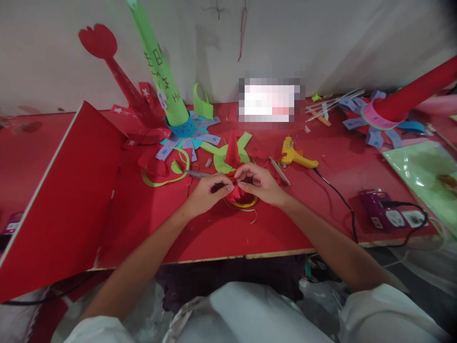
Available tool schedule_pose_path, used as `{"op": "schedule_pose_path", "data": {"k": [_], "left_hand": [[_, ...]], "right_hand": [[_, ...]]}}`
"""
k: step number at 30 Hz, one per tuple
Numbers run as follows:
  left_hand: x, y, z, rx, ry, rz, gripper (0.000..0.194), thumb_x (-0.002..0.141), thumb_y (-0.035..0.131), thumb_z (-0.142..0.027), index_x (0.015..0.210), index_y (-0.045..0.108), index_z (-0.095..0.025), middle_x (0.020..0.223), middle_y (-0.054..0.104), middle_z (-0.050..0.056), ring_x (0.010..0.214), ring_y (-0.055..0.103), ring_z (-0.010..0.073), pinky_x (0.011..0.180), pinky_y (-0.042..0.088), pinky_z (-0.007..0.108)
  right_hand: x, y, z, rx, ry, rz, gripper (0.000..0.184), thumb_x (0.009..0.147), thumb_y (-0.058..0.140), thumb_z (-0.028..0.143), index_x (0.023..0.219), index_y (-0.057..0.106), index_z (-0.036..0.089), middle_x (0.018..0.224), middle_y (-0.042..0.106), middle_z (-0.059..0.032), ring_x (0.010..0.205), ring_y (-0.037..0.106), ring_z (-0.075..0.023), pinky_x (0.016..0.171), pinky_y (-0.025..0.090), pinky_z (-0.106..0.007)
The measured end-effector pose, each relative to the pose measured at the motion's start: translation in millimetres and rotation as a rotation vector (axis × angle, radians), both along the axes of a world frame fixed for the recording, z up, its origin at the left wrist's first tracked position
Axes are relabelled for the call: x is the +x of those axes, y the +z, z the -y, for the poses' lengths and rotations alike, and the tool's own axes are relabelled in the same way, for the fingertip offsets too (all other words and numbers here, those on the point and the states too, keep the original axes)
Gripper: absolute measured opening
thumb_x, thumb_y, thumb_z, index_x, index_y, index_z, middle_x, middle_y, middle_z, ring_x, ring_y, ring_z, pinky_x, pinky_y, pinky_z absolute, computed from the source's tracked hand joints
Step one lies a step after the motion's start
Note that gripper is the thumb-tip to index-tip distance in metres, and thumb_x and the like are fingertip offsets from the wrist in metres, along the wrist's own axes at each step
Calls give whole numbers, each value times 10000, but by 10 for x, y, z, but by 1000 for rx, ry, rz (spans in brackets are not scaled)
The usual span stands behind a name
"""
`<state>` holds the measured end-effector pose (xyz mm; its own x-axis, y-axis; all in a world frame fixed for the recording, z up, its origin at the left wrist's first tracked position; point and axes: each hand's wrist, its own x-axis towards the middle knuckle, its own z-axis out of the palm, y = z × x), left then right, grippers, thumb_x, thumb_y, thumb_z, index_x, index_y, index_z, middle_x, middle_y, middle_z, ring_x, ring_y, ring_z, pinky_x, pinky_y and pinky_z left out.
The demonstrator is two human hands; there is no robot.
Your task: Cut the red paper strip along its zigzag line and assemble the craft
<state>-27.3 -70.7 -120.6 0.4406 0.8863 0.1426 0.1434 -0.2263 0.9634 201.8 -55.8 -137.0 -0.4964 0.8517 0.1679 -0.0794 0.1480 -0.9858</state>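
One yellow glue gun [299, 157] near right hand [262, 185]

The red piece [237, 194], partly hidden, has a jagged, pointed lower margin directed toward the front edge of the tabletop [214, 236]. It is positioned over a yellow-rimmed round item [248, 205], itself partly covered, which lies nearer the front edge than the rear edge, its curved rim facing forward.
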Motion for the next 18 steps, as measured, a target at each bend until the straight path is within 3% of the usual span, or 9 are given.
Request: {"op": "schedule_pose_path", "data": {"k": [10, 18], "left_hand": [[9, -62, 5, 26, 21, -35, 302, 977, 722, -433, 826, 731, -172, 773, 660, 19, 710, 559, 136, 682, 415, 263], [20, -33, 7, -44, 5, 13, 327, 975, 736, -480, 877, 747, -169, 807, 691, 29, 740, 578, 142, 711, 430, 271]], "right_hand": [[-1, 17, 7, 29, 23, 16, 250, 978, 781, 433, 1091, 675, 236, 976, 710, -34, 908, 686, -179, 797, 531, -306], [-7, 57, -3, -28, -9, -32, 330, 953, 806, 510, 1058, 681, 222, 893, 671, -14, 776, 614, -149, 718, 504, -286]]}}
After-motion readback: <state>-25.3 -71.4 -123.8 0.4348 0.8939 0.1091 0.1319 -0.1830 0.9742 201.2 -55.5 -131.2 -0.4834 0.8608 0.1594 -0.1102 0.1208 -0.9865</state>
